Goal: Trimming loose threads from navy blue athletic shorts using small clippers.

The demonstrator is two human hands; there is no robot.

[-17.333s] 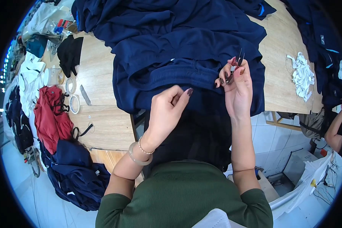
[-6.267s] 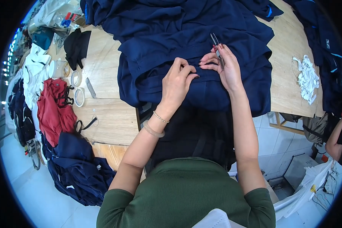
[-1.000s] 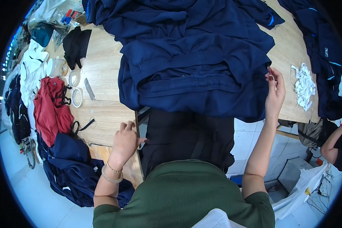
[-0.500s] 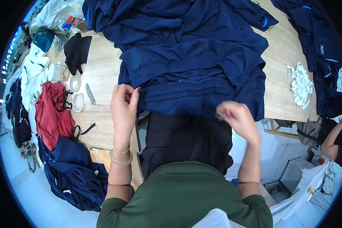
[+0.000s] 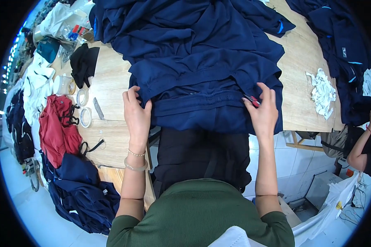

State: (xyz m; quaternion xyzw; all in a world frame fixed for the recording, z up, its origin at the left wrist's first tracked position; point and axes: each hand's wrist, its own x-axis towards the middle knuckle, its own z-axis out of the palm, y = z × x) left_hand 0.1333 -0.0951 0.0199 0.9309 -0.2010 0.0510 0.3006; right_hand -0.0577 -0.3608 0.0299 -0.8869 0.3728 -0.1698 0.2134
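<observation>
Navy trousers (image 5: 193,115) with a gathered elastic waistband lie at the table's front edge, partly hanging over my lap. At their left side my left hand (image 5: 137,111) rests on the cloth, thumb and fingers spread. My right hand (image 5: 264,113) is at the right end of the waistband, holding small red-handled thread snips (image 5: 254,101) in the palm. Its thumb and fingertips touch the cloth. More navy garments (image 5: 193,24) are heaped just beyond the waistband.
Rolls of tape (image 5: 85,117), a grey blade-like strip (image 5: 98,108) and a black cloth (image 5: 83,64) lie at left. Red clothing (image 5: 59,129) hangs over the left edge. White scraps (image 5: 322,94) sit at right. Another person's arm (image 5: 360,144) shows far right.
My right hand has moved up and outward with the snips, from the trousers' lower edge to the waistband's right end. The left hand has spread its fingers on the left side.
</observation>
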